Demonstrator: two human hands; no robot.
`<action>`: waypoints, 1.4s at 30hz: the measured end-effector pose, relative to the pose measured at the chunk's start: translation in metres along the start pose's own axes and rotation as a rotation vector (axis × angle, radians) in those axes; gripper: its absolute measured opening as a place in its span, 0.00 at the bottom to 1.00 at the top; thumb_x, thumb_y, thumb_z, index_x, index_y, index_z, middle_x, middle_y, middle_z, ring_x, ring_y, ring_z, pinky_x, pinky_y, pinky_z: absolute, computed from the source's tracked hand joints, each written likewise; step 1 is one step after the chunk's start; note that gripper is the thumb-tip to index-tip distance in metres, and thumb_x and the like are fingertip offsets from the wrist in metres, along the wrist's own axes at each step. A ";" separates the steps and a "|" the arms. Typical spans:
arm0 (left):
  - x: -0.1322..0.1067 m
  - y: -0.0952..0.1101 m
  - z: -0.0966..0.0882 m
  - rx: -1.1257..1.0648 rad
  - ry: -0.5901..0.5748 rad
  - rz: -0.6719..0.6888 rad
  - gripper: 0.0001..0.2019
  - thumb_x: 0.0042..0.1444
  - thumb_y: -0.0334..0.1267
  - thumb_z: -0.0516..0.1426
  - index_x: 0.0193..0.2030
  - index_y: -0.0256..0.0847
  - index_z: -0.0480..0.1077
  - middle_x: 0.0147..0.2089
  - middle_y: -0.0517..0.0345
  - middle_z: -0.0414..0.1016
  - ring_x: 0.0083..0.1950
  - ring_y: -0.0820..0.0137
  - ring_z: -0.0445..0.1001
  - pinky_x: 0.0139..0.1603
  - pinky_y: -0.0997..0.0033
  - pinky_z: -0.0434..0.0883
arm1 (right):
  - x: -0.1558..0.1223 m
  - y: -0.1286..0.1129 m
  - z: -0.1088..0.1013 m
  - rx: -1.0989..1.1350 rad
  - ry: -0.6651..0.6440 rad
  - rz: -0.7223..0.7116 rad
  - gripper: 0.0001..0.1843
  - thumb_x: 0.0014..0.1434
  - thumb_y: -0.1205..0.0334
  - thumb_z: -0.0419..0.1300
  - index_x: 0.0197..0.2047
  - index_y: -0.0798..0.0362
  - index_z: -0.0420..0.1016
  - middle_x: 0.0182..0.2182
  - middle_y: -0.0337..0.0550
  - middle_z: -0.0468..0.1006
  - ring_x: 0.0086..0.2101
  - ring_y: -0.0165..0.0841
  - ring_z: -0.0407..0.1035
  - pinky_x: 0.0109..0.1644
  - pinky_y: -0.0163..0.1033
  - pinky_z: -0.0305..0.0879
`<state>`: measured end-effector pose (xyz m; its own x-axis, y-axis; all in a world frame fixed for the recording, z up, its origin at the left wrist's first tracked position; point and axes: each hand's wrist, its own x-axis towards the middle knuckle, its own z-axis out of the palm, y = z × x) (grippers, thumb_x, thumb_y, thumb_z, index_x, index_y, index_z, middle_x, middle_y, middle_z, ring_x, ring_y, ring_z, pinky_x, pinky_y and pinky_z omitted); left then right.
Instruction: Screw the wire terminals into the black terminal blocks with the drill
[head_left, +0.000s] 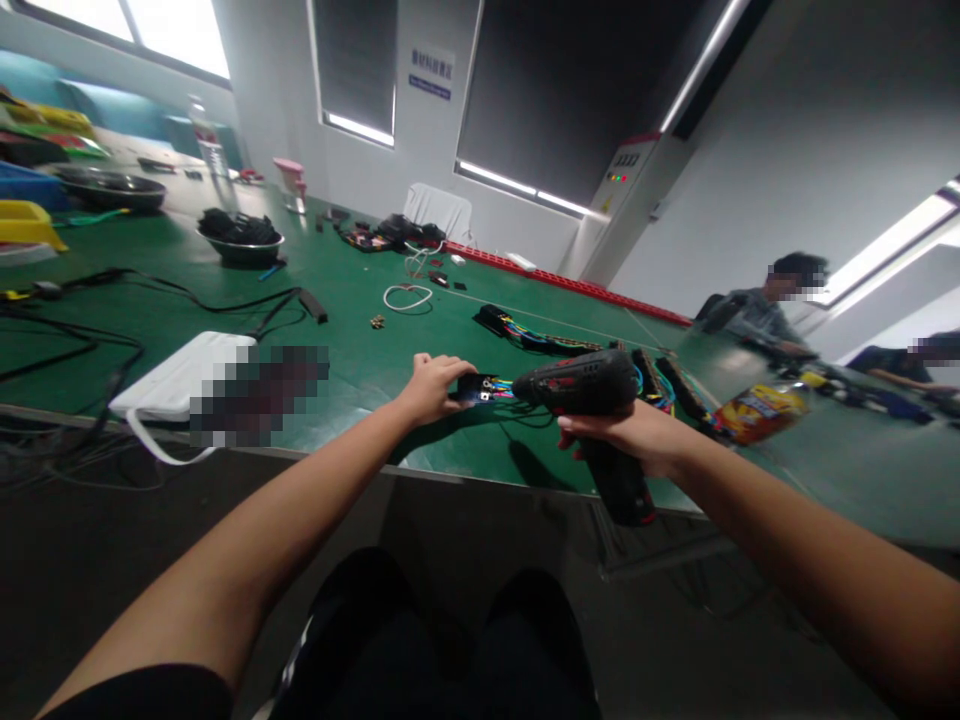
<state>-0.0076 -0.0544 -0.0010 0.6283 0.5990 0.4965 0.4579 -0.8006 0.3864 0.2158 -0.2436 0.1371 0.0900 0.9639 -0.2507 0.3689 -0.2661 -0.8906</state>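
My left hand [433, 388] is closed around a small black terminal housing [472, 386] with colored wires and metal contacts, near the front of the green table. My right hand [637, 432] grips a black and red cordless screwdriver [577, 382], its nose pointing left. The nose overlaps the housing's wires in this view; whether the bit touches a contact I cannot tell. Behind the tool lies a long black strip with colored wires [536, 335]. More wired strips [686, 388] lie to the right, partly hidden by the screwdriver.
The green table [352, 400] has a white power bank-like box [187, 375] on the left and a metal bowl of black parts [240, 240]. Small brass pieces [377, 321] and a white cable [409, 297] lie ahead. A snack bag [765, 410] is right. Another person [761, 310] sits beyond.
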 end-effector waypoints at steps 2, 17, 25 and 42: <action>0.000 0.000 0.000 0.003 -0.004 -0.010 0.23 0.50 0.48 0.64 0.52 0.48 0.70 0.52 0.53 0.77 0.53 0.55 0.70 0.50 0.57 0.51 | 0.000 0.001 0.000 -0.003 -0.001 -0.008 0.19 0.43 0.51 0.74 0.34 0.54 0.79 0.26 0.44 0.81 0.28 0.36 0.73 0.32 0.41 0.69; 0.000 -0.003 0.001 0.019 -0.004 -0.008 0.23 0.51 0.51 0.63 0.53 0.49 0.69 0.52 0.54 0.76 0.54 0.56 0.71 0.51 0.57 0.52 | -0.007 0.006 0.001 0.054 0.023 -0.018 0.20 0.43 0.50 0.75 0.34 0.54 0.80 0.27 0.45 0.82 0.27 0.36 0.73 0.30 0.40 0.71; 0.000 -0.002 0.000 0.026 -0.003 -0.002 0.23 0.50 0.50 0.63 0.52 0.48 0.69 0.53 0.54 0.77 0.54 0.56 0.71 0.50 0.58 0.53 | -0.012 0.006 0.009 0.089 0.081 -0.010 0.21 0.41 0.50 0.76 0.35 0.54 0.79 0.28 0.45 0.82 0.25 0.33 0.71 0.28 0.38 0.69; -0.002 0.000 -0.003 0.059 -0.011 -0.006 0.23 0.50 0.50 0.62 0.52 0.47 0.68 0.52 0.53 0.75 0.54 0.56 0.70 0.50 0.58 0.54 | -0.052 0.033 0.021 0.318 0.238 0.016 0.21 0.42 0.48 0.75 0.35 0.54 0.82 0.31 0.47 0.84 0.27 0.34 0.73 0.29 0.37 0.69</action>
<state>-0.0108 -0.0556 0.0002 0.6321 0.6042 0.4852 0.4980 -0.7965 0.3430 0.2040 -0.3023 0.1132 0.3191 0.9257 -0.2034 0.0638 -0.2351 -0.9699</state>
